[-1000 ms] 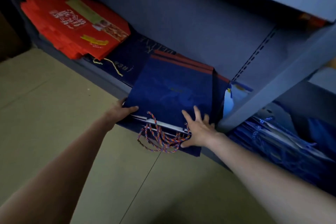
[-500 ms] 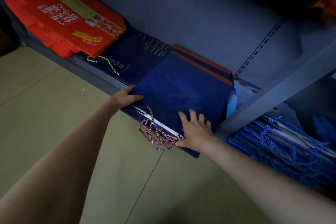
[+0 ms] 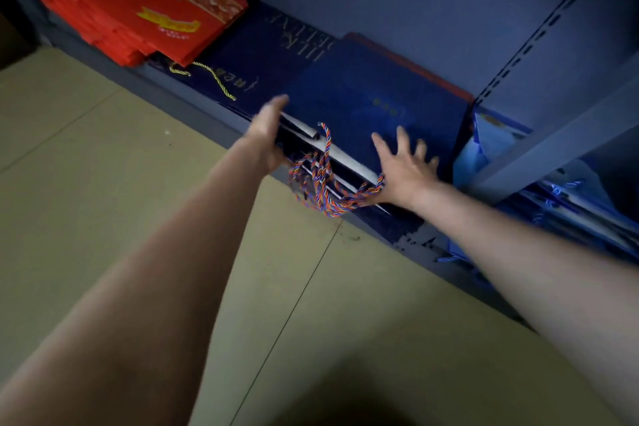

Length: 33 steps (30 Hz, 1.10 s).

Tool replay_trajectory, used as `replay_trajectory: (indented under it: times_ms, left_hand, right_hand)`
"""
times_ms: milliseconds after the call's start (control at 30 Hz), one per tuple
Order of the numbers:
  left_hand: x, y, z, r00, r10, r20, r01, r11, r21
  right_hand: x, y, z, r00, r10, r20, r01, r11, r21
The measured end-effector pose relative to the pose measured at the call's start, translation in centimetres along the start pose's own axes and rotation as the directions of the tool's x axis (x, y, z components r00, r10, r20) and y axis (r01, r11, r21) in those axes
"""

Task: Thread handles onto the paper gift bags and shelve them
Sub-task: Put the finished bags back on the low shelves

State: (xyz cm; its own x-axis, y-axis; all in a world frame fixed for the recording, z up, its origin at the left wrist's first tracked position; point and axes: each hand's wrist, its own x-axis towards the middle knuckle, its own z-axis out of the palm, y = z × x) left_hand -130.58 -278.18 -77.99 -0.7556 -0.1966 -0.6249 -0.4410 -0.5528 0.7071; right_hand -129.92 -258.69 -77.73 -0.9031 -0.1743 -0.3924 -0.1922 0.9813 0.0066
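Item: stack of blue gift bags [image 3: 373,104], flat on the bottom shelf [image 3: 207,107], now pushed further in; shelving nearly complete. Left hand [image 3: 266,128] presses its left edge, fingers straight. Right hand [image 3: 403,166] spread on top. Rope handles [image 3: 325,183] overhang near edge.

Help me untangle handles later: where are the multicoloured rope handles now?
In the head view, the rope handles hang off the shelf's front edge, centre frame, between the left hand and right hand.
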Motion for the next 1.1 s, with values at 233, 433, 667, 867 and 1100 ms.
replay_trajectory:
  times_ms: [233, 433, 667, 867, 1100]
  left_hand:
    - [0.6, -1.5, 0.7, 0.996, -0.072, -0.059, 0.070, 0.997, -0.024]
    - [1.0, 0.1, 1.4, 0.994, -0.104, -0.045, 0.105, 0.994, 0.039]
    - [1.1, -0.3, 3.1, 0.975, 0.046, -0.218, 0.027, 0.947, 0.320]
    - [1.1, -1.1, 2.6, 0.991, 0.080, -0.109, -0.057, 0.978, 0.199]
    - [-0.6, -0.8, 2.2, 0.998, 0.061, -0.002, -0.059, 0.977, 0.204]
  right_hand:
    - [-3.6, 1.1, 3.1, 0.967, -0.193, -0.166, 0.172, 0.976, -0.134]
    - [-2.4, 2.4, 1.4, 0.932, -0.270, -0.243, 0.185, 0.928, -0.325]
    - [-1.4, 1.5, 0.1, 0.978, -0.166, -0.124, 0.162, 0.986, -0.045]
    - [0.5, 2.2, -2.3, 0.984, -0.140, -0.112, 0.155, 0.978, 0.142]
    - [0.2, 1.5, -1.9, 0.999, -0.014, 0.032, 0.011, 0.998, 0.070]
